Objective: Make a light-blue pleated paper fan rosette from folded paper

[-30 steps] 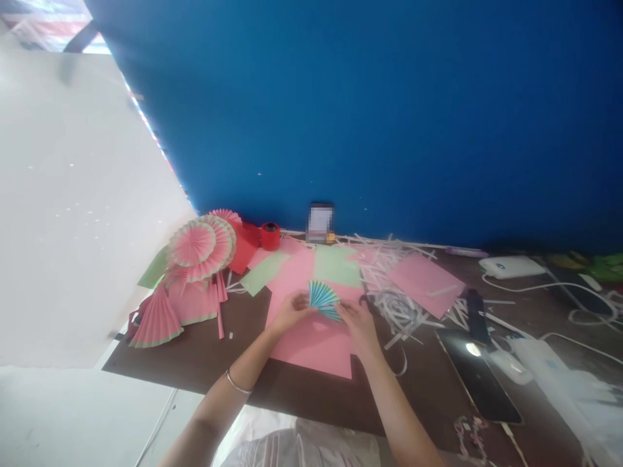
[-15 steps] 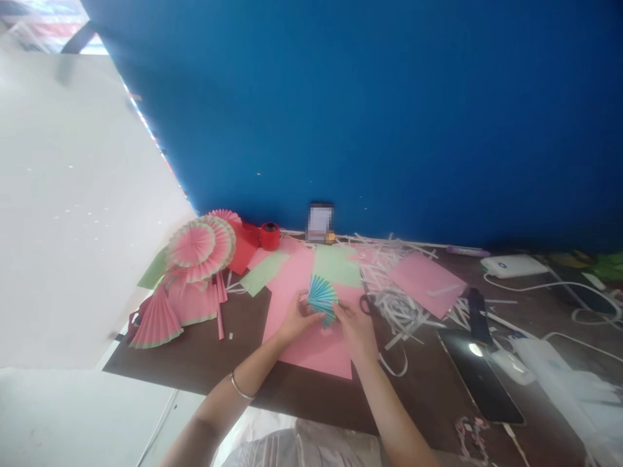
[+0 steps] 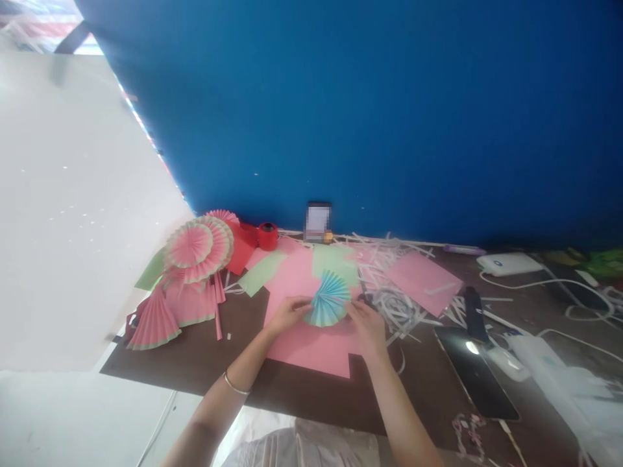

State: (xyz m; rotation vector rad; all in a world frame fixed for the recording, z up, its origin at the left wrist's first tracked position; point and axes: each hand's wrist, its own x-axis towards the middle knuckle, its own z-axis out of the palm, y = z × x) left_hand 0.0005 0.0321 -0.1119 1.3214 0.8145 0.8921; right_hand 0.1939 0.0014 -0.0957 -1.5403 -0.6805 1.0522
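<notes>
A pleated light-blue paper fan (image 3: 329, 301) is spread nearly into a round rosette between my two hands. My left hand (image 3: 291, 312) pinches its left edge, fingers closed. On the other side, my right hand (image 3: 366, 324) grips the right edge between thumb and fingers. Below the fan lies a large pink paper sheet (image 3: 306, 353), with a light green sheet (image 3: 333, 259) behind it. Part of a dark scissor handle (image 3: 361, 299) shows beside my right hand; the rest is hidden.
Pink-and-green paper rosettes (image 3: 197, 246) and a folded fan (image 3: 154, 323) stand at the left. A red tape roll (image 3: 267, 237) sits at the back. Shredded white paper strips (image 3: 399, 308), a pink sheet (image 3: 426, 282), a phone (image 3: 477, 373) and cables lie to the right.
The blue fan has opened out from a narrow half-spread shape to an almost full circle. My hands have moved apart, the right one further right and the left slightly left.
</notes>
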